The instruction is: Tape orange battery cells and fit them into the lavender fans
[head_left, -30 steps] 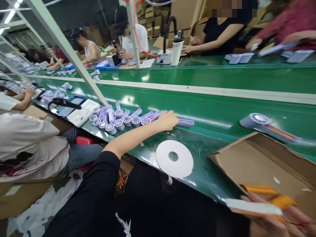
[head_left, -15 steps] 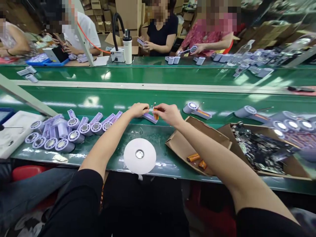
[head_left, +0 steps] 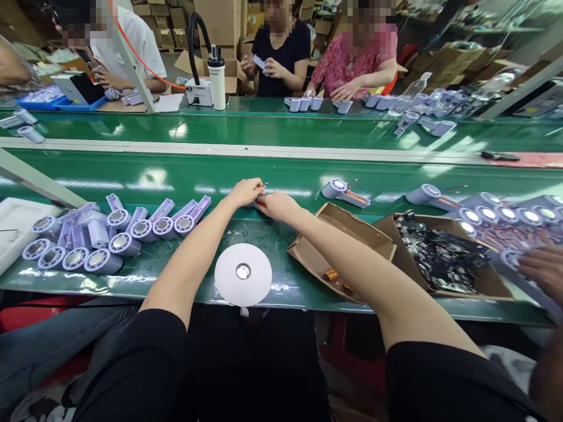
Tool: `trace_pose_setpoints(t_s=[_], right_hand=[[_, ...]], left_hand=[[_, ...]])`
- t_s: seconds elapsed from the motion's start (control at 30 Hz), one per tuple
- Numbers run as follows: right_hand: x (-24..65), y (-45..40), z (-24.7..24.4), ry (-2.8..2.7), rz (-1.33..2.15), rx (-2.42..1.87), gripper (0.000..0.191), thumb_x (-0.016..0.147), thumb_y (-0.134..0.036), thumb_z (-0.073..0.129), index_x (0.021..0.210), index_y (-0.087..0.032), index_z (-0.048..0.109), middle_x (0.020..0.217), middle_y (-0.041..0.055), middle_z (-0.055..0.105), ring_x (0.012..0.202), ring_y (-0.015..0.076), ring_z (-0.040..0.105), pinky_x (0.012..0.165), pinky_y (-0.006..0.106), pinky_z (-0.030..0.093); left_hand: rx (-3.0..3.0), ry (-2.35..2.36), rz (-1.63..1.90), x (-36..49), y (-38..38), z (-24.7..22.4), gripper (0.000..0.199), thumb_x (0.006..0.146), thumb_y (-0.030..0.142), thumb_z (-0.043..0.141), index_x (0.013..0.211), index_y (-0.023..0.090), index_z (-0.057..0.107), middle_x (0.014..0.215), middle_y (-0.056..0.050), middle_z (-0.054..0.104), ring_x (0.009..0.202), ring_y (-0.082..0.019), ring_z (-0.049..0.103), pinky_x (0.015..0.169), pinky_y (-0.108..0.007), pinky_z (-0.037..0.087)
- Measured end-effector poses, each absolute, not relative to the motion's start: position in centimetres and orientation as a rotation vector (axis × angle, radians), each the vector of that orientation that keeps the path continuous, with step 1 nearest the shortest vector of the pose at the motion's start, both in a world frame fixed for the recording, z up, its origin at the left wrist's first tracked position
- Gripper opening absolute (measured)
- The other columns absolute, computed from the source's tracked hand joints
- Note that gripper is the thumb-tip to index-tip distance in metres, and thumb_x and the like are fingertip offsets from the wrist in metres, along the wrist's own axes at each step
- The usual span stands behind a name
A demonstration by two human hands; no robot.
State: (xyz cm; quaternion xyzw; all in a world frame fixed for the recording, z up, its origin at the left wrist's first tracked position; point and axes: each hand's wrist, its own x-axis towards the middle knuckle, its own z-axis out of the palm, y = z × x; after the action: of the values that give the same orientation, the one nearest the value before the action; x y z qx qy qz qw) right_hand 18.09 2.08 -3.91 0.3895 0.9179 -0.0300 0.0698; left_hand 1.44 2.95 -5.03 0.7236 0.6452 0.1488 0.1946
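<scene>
My left hand [head_left: 247, 192] is closed around a lilac handheld fan casing on the green bench, most of it covered by my hands. Thin wire ends [head_left: 265, 185] stick up by its fingertips. Right beside it, my right hand [head_left: 278, 205] is curled over the near end of the casing's handle. What its fingers grip is hidden, and the orange battery does not show there. Nearer me lies a white roll of tape [head_left: 243, 293]. To the right of my hands, a lilac fan [head_left: 336, 187] lies with an orange battery in its handle.
Several lilac fan casings [head_left: 103, 262] stand grouped at left, by a white foam tray [head_left: 15, 228]. At right are a cardboard box [head_left: 303, 253] with orange batteries [head_left: 331, 275], a box of dark parts [head_left: 444, 258], more fans and another person's hand [head_left: 543, 266]. Co-workers sit across the belt.
My right hand has moved left and down against the casing, and the orange battery in its fingers is now out of sight. Another person's hand has come in at the far right.
</scene>
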Motion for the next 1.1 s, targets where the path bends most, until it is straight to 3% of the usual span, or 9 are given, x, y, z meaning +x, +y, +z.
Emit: trace_pose_setpoints(t_s=[0.1,0.27,0.43,0.63,0.73,0.9,1.1], right_hand=[[18.4,2.1,-3.8,2.751,-0.060,1.159,0.047,0.115,-0.038,0.043,0.139,-0.014,0.075,0.126,0.0237,0.081,0.115,0.0339,0.079,0.098,0.039,0.057],[19.0,2.7,-2.8,2.754,-0.038,1.120,0.037,0.110,-0.040,0.058,0.130,-0.021,0.083,0.123,0.0164,0.084,0.117,0.0317,0.078,0.096,0.035,0.056],[19.2,2.3,-2.4,2.749,0.013,1.211,0.037,0.110,-0.039,0.058,0.129,-0.024,0.085,0.123,0.0142,0.085,0.116,0.0327,0.078,0.093,0.037,0.057],[21.7,1.1,-2.8,2.791,0.019,1.343,0.037,0.111,-0.039,0.056,0.125,-0.025,0.087,0.116,0.0118,0.087,0.104,0.0307,0.080,0.092,0.038,0.058],[22.1,1.3,-3.4,2.767,0.056,1.460,0.039,0.110,-0.043,0.057,0.122,-0.021,0.087,0.111,0.0150,0.087,0.100,0.0320,0.079,0.091,0.040,0.058],[20.3,2.0,-4.5,2.711,-0.113,1.364,0.047,0.111,-0.038,0.049,0.133,-0.010,0.080,0.126,0.0260,0.080,0.114,0.0373,0.076,0.100,0.044,0.056],[20.4,2.7,-3.2,2.726,-0.190,1.409,0.041,0.108,-0.036,0.054,0.121,-0.014,0.086,0.121,0.0172,0.084,0.111,0.0304,0.077,0.096,0.033,0.054]], left_hand=[[2.028,1.817,0.440,1.9,2.9,-5.0,0.020,0.104,0.027,0.057,0.111,0.025,0.076,0.121,-0.004,0.084,0.113,-0.022,0.075,0.093,-0.029,0.050],[2.034,1.850,0.456,2.8,3.3,-5.1,0.019,0.101,0.027,0.061,0.110,0.024,0.078,0.119,-0.007,0.084,0.112,-0.025,0.074,0.091,-0.030,0.051],[2.027,1.787,0.488,3.0,4.0,-5.3,0.018,0.097,0.024,0.067,0.110,0.023,0.080,0.116,-0.007,0.084,0.109,-0.024,0.074,0.090,-0.030,0.051],[1.975,1.694,0.544,4.0,4.6,-6.3,0.014,0.098,0.025,0.068,0.104,0.022,0.080,0.107,-0.005,0.085,0.105,-0.023,0.075,0.093,-0.030,0.051],[1.963,1.689,0.544,4.7,5.2,-7.0,0.016,0.097,0.024,0.068,0.105,0.020,0.080,0.111,-0.007,0.084,0.109,-0.025,0.074,0.097,-0.032,0.051],[1.997,1.703,0.588,5.0,5.6,-7.3,0.026,0.095,0.024,0.064,0.114,0.017,0.081,0.118,-0.011,0.083,0.111,-0.026,0.074,0.097,-0.033,0.052],[1.872,1.762,0.619,5.4,4.8,-6.3,0.021,0.095,0.026,0.067,0.110,0.019,0.080,0.112,-0.009,0.084,0.106,-0.024,0.073,0.096,-0.033,0.052]])
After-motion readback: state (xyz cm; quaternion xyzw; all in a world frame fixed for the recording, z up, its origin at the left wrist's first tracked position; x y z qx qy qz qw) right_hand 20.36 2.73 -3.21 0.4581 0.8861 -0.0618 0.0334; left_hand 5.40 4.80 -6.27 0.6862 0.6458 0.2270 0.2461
